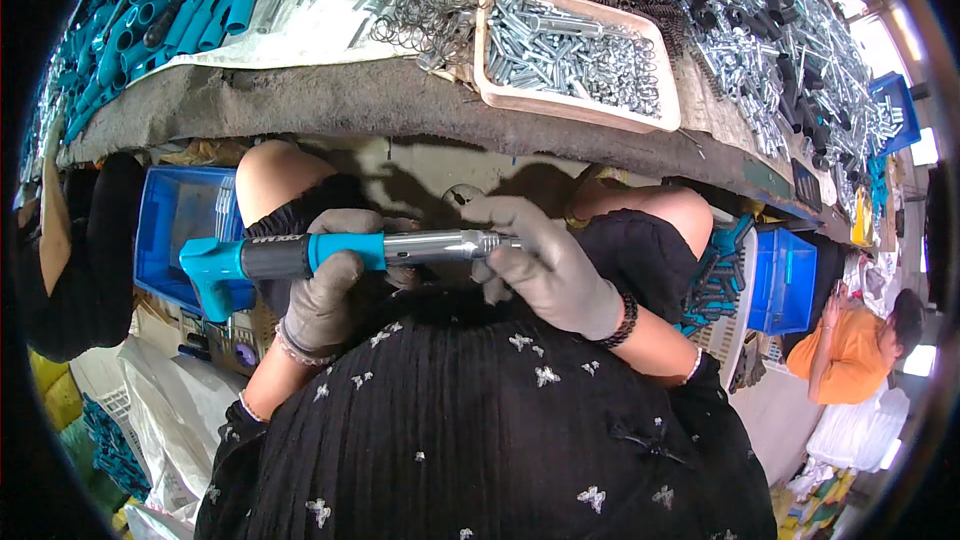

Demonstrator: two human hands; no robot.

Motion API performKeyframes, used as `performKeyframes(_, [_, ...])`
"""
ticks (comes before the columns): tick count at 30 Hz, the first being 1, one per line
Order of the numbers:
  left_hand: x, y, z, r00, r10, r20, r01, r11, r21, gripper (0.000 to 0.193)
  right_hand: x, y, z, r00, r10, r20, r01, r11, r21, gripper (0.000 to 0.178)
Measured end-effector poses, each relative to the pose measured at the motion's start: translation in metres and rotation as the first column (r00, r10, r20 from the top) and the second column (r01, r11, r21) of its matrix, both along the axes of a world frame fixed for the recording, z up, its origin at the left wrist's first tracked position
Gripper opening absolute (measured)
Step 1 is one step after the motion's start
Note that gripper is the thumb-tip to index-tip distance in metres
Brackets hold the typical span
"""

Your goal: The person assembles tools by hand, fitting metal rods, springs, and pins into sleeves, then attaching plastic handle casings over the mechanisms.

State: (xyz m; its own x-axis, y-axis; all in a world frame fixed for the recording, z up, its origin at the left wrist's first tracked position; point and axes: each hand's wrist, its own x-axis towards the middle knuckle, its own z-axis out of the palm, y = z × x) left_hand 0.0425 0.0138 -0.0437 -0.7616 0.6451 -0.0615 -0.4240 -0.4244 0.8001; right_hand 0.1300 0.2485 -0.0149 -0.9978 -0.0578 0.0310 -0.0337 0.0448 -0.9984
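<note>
Grip first: what does the left hand (328, 302), in its grey fabric glove, have?

"A tube-shaped metal tool in teal, black and silver (430, 246), lying nearly level between both hands, its bent teal end leftward of those fingers. They curl closed around the teal band, thumb across the near side. I'd hold that wrap firm, so the body neither rolls nor sags."

And the right hand (568, 275), gloved in the same grey?

"Looser. Its thumb is at the narrow stepped silver tip, while the index finger reaches out, lifted clear of the barrel. Whether anything small sits pinched there, I cannot tell."

How would you steady that?

"Bring the index finger down opposite the thumb, I think, and work along the tube's line; a sideways push would likely tilt it. Glove fabric could snag at the tip, so touch lightly."

What lies farther from the fingers?

"Left of the left ones, a blue plastic bin (150, 230). Ahead of both, a workbench edged with grey-brown cloth (330, 100); on it, forward of the right fingers, a cream rectangular plastic tray (570, 108) of small silver metal parts (560, 45). Ahead and left, heaped teal tubular parts (205, 5)."
</note>
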Motion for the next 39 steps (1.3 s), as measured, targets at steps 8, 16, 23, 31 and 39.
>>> performKeyframes(8, [0.003,0.004,0.004,0.994,0.031,0.102,-0.031,1.0,-0.006,0.056,-0.012,0.001,-0.009,0.804,0.005,-0.594,0.277,0.882,0.382,0.018])
performKeyframes(16, [0.005,0.002,0.001,1.0,0.006,0.02,-0.006,1.0,0.027,0.057,-0.002,-0.008,-0.004,0.993,-0.063,0.099,0.082,0.976,-0.201,0.031])
performKeyframes(23, [0.004,0.002,0.0,1.0,0.002,-0.016,-0.002,1.0,-0.014,0.056,-0.001,-0.003,-0.007,0.98,-0.109,0.169,0.108,0.994,0.013,0.03])
performKeyframes(31, [0.001,0.012,0.0,0.98,-0.048,-0.192,0.001,0.971,-0.24,0.039,-0.007,-0.018,-0.003,1.0,-0.018,0.017,0.019,0.996,-0.087,0.02])
performKeyframes(39, [-0.005,0.021,0.028,0.998,-0.061,0.014,0.062,0.994,-0.089,0.043,-0.044,0.001,0.0,0.616,0.326,-0.717,0.242,0.788,0.566,0.03])
